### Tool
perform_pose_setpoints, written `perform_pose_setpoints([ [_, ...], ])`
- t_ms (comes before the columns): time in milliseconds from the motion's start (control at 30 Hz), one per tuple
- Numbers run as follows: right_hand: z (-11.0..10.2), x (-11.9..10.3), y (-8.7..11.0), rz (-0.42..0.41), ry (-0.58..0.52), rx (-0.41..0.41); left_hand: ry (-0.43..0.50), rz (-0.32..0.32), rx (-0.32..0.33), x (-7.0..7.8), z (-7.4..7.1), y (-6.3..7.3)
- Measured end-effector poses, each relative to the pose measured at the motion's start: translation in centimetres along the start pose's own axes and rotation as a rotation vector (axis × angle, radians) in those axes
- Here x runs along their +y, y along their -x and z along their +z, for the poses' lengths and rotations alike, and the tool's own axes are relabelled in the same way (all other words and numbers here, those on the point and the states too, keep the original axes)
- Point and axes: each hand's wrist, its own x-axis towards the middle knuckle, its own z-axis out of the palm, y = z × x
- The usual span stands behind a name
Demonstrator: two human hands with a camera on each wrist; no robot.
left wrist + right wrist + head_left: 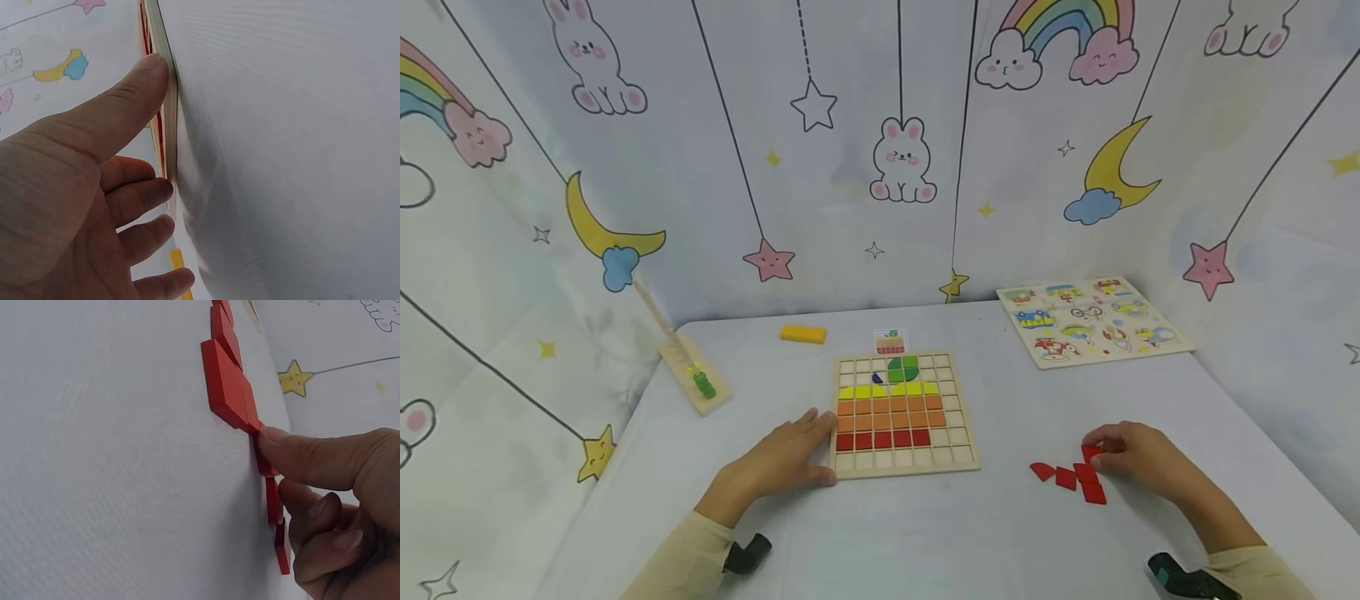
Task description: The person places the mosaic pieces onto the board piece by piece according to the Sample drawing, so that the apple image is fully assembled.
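Note:
A wooden grid board [904, 475] lies flat on the table, holding a red row, two orange rows, a yellow row, green rounded pieces and a small blue one. Against its left edge rests my left hand [786, 457], fingers extended; the left wrist view shows the thumb [134, 94] touching the board's side. To the right of the board, my right hand [1142, 458] pinches a red tile [1091, 452] between thumb and index finger. Other red tiles [1066, 477] lie loose beside it, one with a curved edge. In the right wrist view, red tiles [225, 387] sit in a line past the thumb.
Behind the board stands a small picture card [891, 341]. A yellow block [803, 334] lies at the back, left of the card. At the far left is a wooden stand [703, 404] with green pieces. A picture puzzle board [1093, 321] lies back right.

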Motion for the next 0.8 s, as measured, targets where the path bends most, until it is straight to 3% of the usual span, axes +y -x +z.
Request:
perform_pose_setpoints([
  [167, 0.5, -0.4, 0.0, -0.017, -0.007, 0.057, 0.002, -0.005, 0.0, -0.1, 0.1, 0.0],
  [267, 0.4, -0.9, 0.1, -0.013, -0.099, 0.104, -0.001, 0.002, 0.003, -0.1, 0.1, 0.0],
  [567, 1.0, -3.4, -1.4, 0.009, -0.754, 0.27, -0.01, 0.01, 0.008, -0.1, 0.1, 0.0],
  [700, 1.8, -5.0, -2.4, 0.027, -1.052, 0.215, -0.012, 0.011, 0.009, -0.1, 0.1, -0.1],
  [800, 2.2, -6.4, -3.1, 0.06, -1.163, 0.14, -0.01, 0.012, 0.009, -0.1, 0.2, -0.1],
])
